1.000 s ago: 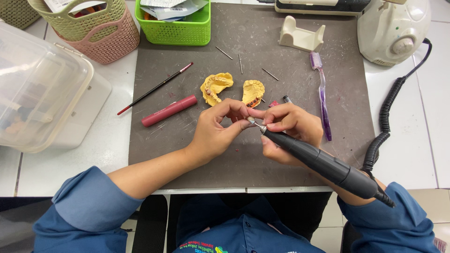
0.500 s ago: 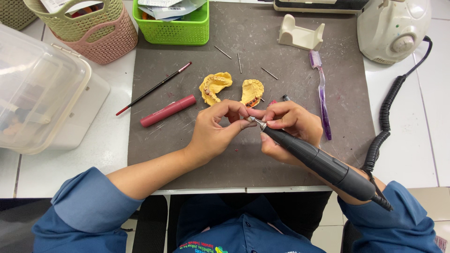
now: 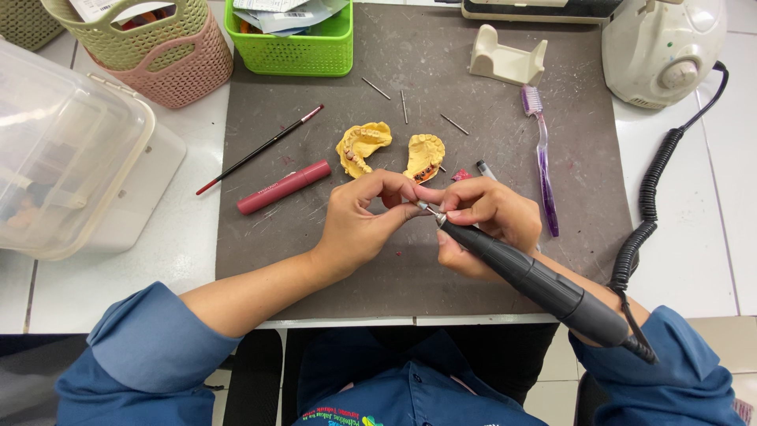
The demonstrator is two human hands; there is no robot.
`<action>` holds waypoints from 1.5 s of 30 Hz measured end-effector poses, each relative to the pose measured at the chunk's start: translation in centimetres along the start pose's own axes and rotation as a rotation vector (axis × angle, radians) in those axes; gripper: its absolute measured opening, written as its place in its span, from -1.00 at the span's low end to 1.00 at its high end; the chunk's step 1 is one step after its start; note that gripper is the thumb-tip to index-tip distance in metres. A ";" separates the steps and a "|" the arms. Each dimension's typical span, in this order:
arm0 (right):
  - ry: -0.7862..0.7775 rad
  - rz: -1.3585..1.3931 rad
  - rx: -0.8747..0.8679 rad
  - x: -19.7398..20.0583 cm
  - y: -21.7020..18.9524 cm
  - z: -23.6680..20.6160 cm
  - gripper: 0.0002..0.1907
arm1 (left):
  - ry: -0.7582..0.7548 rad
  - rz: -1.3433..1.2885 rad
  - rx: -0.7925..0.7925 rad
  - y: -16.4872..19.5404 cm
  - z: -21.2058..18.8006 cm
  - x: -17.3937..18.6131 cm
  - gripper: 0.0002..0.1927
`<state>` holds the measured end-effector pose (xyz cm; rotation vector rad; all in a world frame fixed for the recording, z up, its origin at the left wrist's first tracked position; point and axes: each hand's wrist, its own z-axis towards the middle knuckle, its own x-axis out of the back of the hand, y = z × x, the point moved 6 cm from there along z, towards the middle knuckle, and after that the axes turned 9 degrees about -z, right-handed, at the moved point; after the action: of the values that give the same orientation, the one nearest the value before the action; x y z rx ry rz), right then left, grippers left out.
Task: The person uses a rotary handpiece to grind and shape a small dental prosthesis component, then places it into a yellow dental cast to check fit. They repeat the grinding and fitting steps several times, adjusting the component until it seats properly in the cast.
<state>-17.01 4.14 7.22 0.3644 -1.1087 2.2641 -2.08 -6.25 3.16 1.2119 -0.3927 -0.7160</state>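
1. The left hand hovers over the middle of the grey mat, thumb and fingertips pinched together on something too small to make out; it may be a tiny dental piece.
2. The right hand is clamped around a black rotary handpiece, held like a pen, its metal tip touching the spot where the left fingertips meet.
3. The handpiece body slants down over the right forearm, and a coiled black cable runs from its rear end up the right side of the table toward a cream-coloured motor unit.
4. Just beyond the hands lie two yellow dental casts, side by side on the mat, apart from both hands.
5. A purple toothbrush lies lengthwise to the right of the casts, near the right hand.
6. Left of the casts rest a pink tube and a thin black brush, both slanted.
7. Three small metal burs lie scattered farther up the mat, below a green basket.
8. A cream handpiece rest stands near the mat's top edge.
9. A clear plastic box sits on the white table at far left.
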 end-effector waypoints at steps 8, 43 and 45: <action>-0.027 0.170 -0.093 0.2 0.6 -0.4 -0.67 | -0.006 -0.040 -0.002 0.3 0.1 -0.1 -0.85; -0.031 0.256 -0.242 0.3 1.4 0.1 -0.72 | -0.014 -0.106 0.072 0.3 0.2 -0.2 -0.86; -0.044 0.190 -0.170 0.3 0.9 0.2 -0.71 | -0.020 -0.123 0.078 0.2 0.2 -0.2 -0.86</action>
<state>-17.76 3.66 6.93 0.2498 -1.3998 2.3106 -2.28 -6.22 3.46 1.3119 -0.3682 -0.8251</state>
